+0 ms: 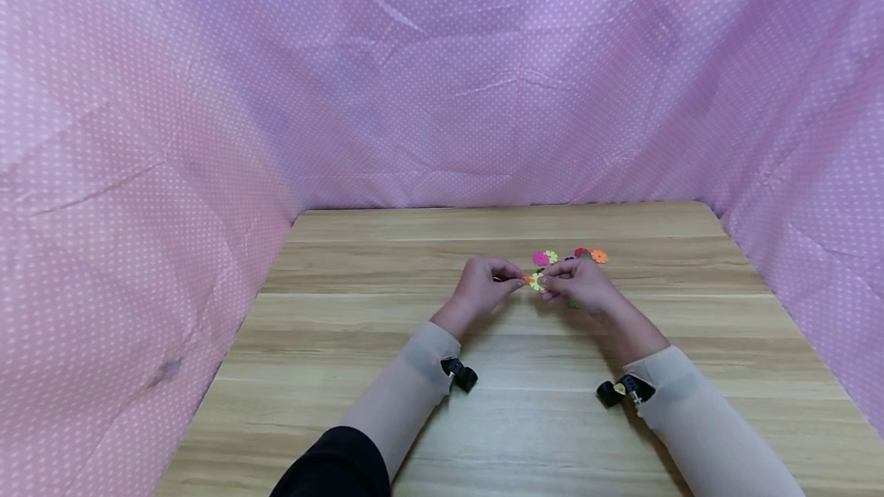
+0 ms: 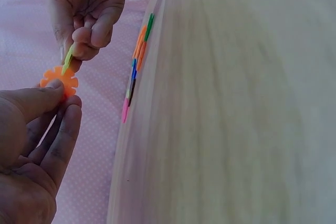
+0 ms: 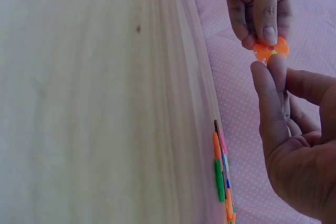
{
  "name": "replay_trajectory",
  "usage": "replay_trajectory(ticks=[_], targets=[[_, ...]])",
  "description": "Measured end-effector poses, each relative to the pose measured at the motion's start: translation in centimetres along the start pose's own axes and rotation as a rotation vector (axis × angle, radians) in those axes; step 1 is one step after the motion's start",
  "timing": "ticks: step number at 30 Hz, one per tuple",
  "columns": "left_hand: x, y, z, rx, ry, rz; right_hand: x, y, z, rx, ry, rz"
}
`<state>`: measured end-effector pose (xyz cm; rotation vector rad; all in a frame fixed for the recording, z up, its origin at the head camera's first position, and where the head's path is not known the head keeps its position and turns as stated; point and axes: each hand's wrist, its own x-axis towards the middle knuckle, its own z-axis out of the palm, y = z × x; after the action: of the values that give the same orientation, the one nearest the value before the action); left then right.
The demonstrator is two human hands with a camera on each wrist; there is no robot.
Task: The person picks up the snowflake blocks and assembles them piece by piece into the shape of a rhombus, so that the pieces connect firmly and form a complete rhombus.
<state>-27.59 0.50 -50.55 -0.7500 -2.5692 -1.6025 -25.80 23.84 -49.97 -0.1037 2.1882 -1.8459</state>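
Note:
Between thumb and fingers, my left hand (image 1: 483, 282) pinches an orange snowflake building disc (image 2: 59, 82) with notches around its rim. My right hand (image 1: 585, 287) pinches a yellow-green snowflake disc (image 2: 68, 59). Seen from the left wrist, the yellow-green disc stands edge-on, at an angle to the orange one, and the two meet at their rims. Fingers of the right hand cover most of the yellow-green disc there. In the right wrist view the orange disc (image 3: 271, 49) shows its face, with the left thumb pressed on it. Both hands are held above the table.
Just beyond the hands, loose discs lie on the wooden table (image 1: 387, 251): a magenta one (image 1: 540, 258), a yellow-green one (image 1: 551, 256), a red one (image 1: 582, 251) and an orange one (image 1: 599, 256). A green disc (image 1: 573, 303) lies below the right hand. Pink dotted cloth (image 1: 442, 98) surrounds the table.

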Motion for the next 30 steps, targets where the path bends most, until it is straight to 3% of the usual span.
replay_trajectory(ticks=[12, 17, 25, 30], targets=[[-0.1, 0.0, -0.5, -0.012, -0.004, -0.025, -0.3, -0.5, 0.1, -0.026, -0.035, -0.018], [-0.1, -0.2, -0.7, -0.022, 0.012, -0.032, -0.2, -0.6, -0.4, -0.166, -0.017, -0.070], [0.0, -0.5, -0.9, -0.047, 0.026, -0.041, -0.3, -0.4, -1.8, -0.529, 0.072, -0.184], [0.0, -0.6, -1.0, -0.048, 0.019, -0.056, -0.3, -0.4, -2.3, -0.663, 0.086, -0.159]])
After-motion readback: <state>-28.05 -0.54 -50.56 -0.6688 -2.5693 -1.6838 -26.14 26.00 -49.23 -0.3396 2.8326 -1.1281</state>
